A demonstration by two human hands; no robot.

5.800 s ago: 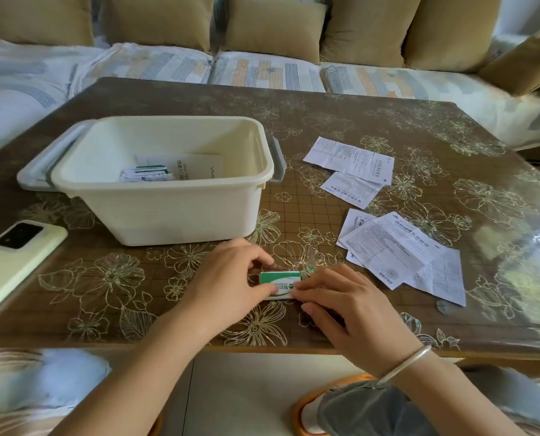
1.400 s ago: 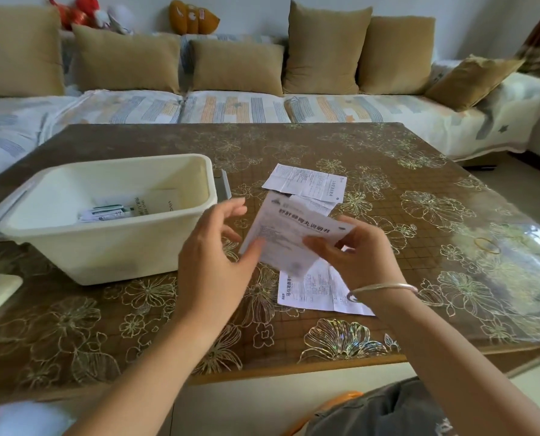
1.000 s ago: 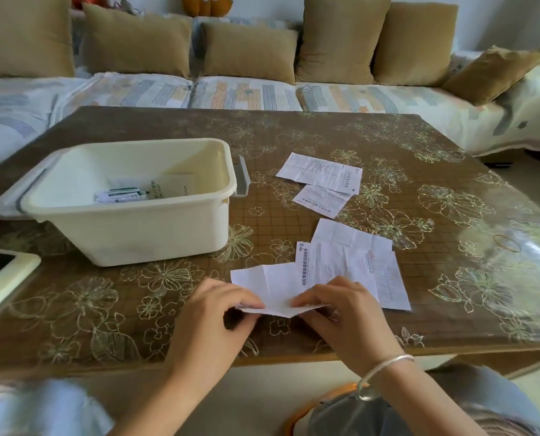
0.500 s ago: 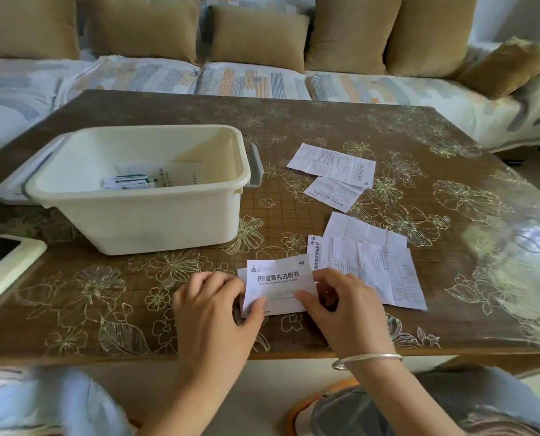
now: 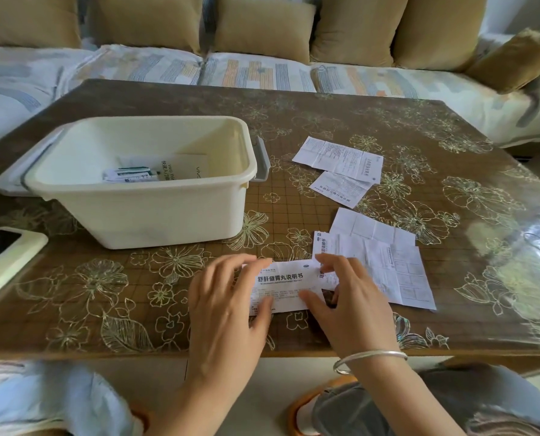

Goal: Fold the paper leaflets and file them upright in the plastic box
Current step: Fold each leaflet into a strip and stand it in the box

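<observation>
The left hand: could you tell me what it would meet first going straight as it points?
Likely the plastic box, its near wall by the right corner, beyond the leaflet under the left hand; depth unclear.

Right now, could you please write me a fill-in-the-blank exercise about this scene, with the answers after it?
1. The left hand and the right hand both touch one leaflet lying on the ____.
2. The bracelet is on the ____ wrist.
3. The phone lies to the ____ of the box.
Missing words: table; right; left.
</observation>
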